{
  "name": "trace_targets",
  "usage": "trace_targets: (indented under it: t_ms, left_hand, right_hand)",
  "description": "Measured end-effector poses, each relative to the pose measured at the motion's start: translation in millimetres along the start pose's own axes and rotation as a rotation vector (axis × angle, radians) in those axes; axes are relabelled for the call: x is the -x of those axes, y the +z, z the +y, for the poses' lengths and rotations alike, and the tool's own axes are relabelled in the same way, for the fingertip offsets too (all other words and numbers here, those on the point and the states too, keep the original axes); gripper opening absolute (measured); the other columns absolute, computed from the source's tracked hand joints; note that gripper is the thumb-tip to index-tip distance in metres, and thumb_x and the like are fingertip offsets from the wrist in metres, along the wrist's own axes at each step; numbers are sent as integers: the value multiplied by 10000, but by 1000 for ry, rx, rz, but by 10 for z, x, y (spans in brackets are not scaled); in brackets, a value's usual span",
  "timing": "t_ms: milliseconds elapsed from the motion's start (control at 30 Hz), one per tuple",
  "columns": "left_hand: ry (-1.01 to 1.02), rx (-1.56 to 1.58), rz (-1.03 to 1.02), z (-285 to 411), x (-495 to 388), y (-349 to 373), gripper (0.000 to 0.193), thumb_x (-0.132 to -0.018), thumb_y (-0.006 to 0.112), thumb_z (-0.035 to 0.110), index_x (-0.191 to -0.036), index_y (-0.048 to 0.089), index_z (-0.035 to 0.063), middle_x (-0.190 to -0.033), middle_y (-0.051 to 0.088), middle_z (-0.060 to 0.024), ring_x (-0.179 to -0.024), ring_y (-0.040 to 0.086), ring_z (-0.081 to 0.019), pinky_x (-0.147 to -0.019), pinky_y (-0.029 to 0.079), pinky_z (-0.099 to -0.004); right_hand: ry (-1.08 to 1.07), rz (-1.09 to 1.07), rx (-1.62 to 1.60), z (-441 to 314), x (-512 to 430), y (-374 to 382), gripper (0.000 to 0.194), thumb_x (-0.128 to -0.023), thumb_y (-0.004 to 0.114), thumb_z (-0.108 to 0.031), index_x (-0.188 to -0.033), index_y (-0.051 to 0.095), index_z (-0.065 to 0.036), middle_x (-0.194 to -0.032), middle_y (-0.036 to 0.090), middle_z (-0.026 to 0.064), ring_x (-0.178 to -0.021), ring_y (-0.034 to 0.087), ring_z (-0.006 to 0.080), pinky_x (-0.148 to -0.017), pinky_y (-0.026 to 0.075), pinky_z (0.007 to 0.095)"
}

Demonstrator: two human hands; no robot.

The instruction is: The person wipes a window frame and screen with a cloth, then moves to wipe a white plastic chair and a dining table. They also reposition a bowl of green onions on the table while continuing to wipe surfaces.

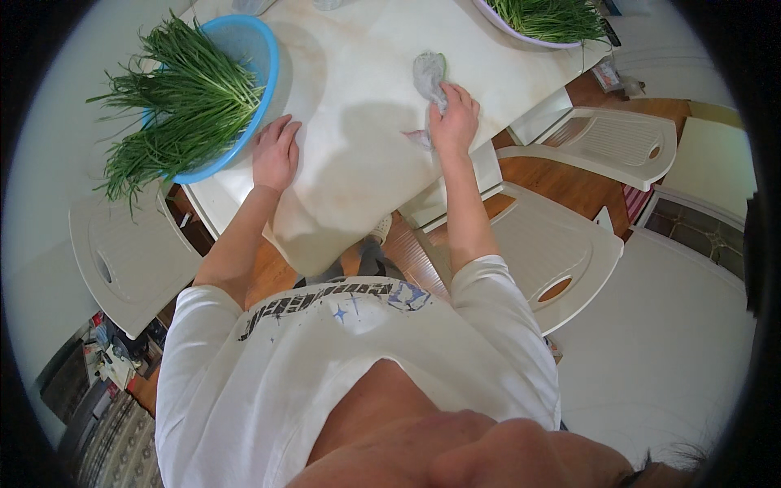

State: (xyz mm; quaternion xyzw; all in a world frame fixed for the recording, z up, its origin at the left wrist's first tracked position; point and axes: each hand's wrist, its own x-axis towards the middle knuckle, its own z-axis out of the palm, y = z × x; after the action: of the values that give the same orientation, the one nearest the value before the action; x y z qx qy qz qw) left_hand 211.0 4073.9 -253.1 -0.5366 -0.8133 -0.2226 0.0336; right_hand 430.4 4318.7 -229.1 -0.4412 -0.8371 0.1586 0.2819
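My right hand (pixel 454 119) is on the table, thumb and fingers closed on a crumpled pale grey cloth (pixel 429 72). One end of the cloth spreads out ahead of the fingers; a thin pinkish piece (pixel 418 138) shows beside the wrist. My left hand (pixel 276 154) lies palm down on the tabletop, holding nothing, its fingers a little apart. Just left of it stands a blue plastic basket (pixel 273 58), close to or touching the fingers; I cannot tell which. Long green garlic chives (pixel 195 100) fill the basket and hang over its far-left rim.
The white marbled table (pixel 360 79) has a rounded corner near my body. At the far right a light purple basin (pixel 518 36) holds more green chives (pixel 543 18). Pale plastic chairs stand to the left (pixel 131 244) and right (pixel 561 244). Clear plastic items (pixel 253 5) sit at the far edge.
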Motion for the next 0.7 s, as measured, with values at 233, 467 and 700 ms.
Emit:
trace_targets:
  t_ms: [233,467,700]
  left_hand:
    - [-6,-108,-14,-34,5,18,322,-872,565,107,-1186,617,150,-1292,580,-79,-1174,540,-327,-1009,394,-482]
    - [-10,3,-12,1,-15,-21,321,-862,574,99,-1175,623,148,-1286,586,-82,-1168,544,-332,-1001,395,-489]
    - [-14,46,2,-6,-6,0,335,-856,580,88,-1182,616,155,-1287,586,-84,-1153,554,-335,-991,401,-486]
  right_hand:
    - [-360,-386,-22,-840,430,335,446,-765,632,-81,-1199,663,-180,-1282,587,48,-1155,540,306,-965,458,474]
    - [7,-99,221,60,-470,352,385,-790,648,-141,-1165,659,-229,-1231,599,14,-1091,543,283,-845,490,485]
    - [50,-429,193,-357,-231,341,445,-789,692,-180,-1227,621,-144,-1290,580,42,-1160,529,303,-957,459,451]
